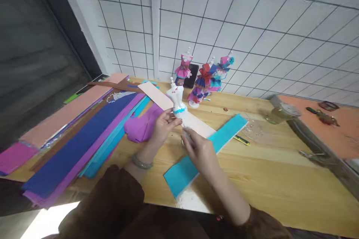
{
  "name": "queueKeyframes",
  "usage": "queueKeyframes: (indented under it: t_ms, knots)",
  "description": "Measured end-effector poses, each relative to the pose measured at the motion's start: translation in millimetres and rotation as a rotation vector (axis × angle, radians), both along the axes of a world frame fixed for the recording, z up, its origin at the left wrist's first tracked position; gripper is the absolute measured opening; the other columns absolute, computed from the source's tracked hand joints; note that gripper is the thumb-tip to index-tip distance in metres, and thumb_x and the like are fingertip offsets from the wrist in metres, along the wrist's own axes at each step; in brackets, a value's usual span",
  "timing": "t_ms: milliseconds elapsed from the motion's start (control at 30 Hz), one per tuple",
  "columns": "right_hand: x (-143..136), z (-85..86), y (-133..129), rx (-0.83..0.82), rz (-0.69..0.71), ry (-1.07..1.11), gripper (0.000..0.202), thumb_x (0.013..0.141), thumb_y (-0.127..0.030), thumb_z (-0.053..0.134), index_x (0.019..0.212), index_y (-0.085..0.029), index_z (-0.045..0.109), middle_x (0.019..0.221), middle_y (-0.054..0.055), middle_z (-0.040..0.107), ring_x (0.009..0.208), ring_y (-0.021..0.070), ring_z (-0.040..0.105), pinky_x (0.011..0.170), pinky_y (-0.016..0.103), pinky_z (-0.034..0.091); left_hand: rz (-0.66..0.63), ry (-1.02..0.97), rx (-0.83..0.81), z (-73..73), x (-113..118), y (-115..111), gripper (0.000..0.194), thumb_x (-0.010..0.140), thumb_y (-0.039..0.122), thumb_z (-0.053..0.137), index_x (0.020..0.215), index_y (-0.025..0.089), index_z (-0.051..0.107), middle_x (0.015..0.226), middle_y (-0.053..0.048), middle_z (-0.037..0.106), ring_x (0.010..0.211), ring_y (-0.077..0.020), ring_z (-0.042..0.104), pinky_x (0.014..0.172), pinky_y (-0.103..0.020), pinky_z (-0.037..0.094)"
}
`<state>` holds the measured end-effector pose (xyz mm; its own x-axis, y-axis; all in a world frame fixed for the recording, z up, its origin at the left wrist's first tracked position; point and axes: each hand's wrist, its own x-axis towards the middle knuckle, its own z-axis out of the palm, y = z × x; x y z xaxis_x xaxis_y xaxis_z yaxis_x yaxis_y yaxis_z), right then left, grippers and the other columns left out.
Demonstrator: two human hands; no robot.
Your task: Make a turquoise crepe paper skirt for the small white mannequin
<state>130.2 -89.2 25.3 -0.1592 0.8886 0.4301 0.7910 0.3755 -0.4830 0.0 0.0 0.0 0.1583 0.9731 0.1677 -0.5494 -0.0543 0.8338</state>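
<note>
Head view: my left hand (163, 125) grips the small white mannequin (176, 98) near its blue band (180, 111), upright over the table (266, 183); my right hand (201, 147) curls just below, its hold I cannot tell.

No text, label, brand, number or sign can be read in this view. The yellow and black tool (241, 140) on the counter (269, 175) and the jar (282, 114) at the right are too small and blurred to tell any print.
</note>
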Motion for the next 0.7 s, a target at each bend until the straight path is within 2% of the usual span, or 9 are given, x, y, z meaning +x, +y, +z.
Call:
queueKeyframes:
  t_ms: [100,200,267,433,533,700]
  knots:
    - [1.6,1.7,1.2,-0.082,-0.108,0.013,0.04,0.091,-0.033,0.044,0.127,-0.015,0.046,0.085,0.008,0.072,0.066,0.0193,0.067,0.057,0.027,0.046,0.036,-0.006,0.029,-0.9,-0.8,-1.2,0.05,0.059,0.019,0.078,0.103,0.018,0.055,0.089,-0.002,0.066,0.079,-0.0124,0.063,0.079,-0.029,0.051]
    - [4.3,2.8,3.8,-0.136,-0.156,0.072,0.045,0.09,-0.036,0.045,0.129,-0.013,0.042,0.069,0.003,0.068,0.056,0.018,0.063,0.051,0.025,0.042,0.054,0.023,0.085,-1.1,-0.5,-3.5,0.047,0.06,0.018,0.077,0.101,0.018,0.053,0.096,-0.003,0.065,0.084,-0.0133,0.063,0.079,-0.028,0.051]
    - [6.4,2.5,6.3,-0.16,-0.152,0.138,0.045,0.089,-0.037,0.047,0.127,-0.014,0.042,0.071,0.003,0.067,0.055,0.0166,0.062,0.052,0.025,0.042,0.06,0.056,0.13,-0.2,0.3,-5.9,0.045,0.062,0.018,0.076,0.1,0.018,0.052,0.099,-0.004,0.064,0.087,-0.014,0.063,0.079,-0.029,0.051]
    - [9.2,-0.7,12.5,-0.206,-0.1,0.287,0.05,0.086,-0.043,0.051,0.127,-0.016,0.043,0.096,0.008,0.065,0.047,0.0099,0.055,0.047,0.023,0.041,0.105,0.171,0.238,5.7,2.5,-15.9,0.039,0.067,0.021,0.073,0.099,0.017,0.052,0.094,-0.005,0.063,0.085,-0.0139,0.062,0.077,-0.028,0.05]
    - [9.5,-1.3,15.1,-0.207,-0.048,0.358,0.045,0.085,-0.041,0.052,0.122,-0.017,0.048,0.106,0.011,0.062,0.045,0.0067,0.049,0.043,0.022,0.039,0.082,0.26,0.284,8.7,4.2,-22.5,0.034,0.07,0.022,0.071,0.098,0.017,0.053,0.094,-0.006,0.062,0.087,-0.0146,0.061,0.08,-0.029,0.05]
    - [10.8,-1.4,17.0,-0.305,0.054,0.476,0.035,0.084,-0.038,0.054,0.111,-0.017,0.055,0.096,0.006,0.063,0.041,0.0042,0.038,0.038,0.02,0.029,0.042,0.304,0.353,5.3,7.0,-26.8,0.034,0.069,0.023,0.072,0.099,0.018,0.055,0.098,-0.005,0.056,0.09,-0.016,0.06,0.08,-0.031,0.051]
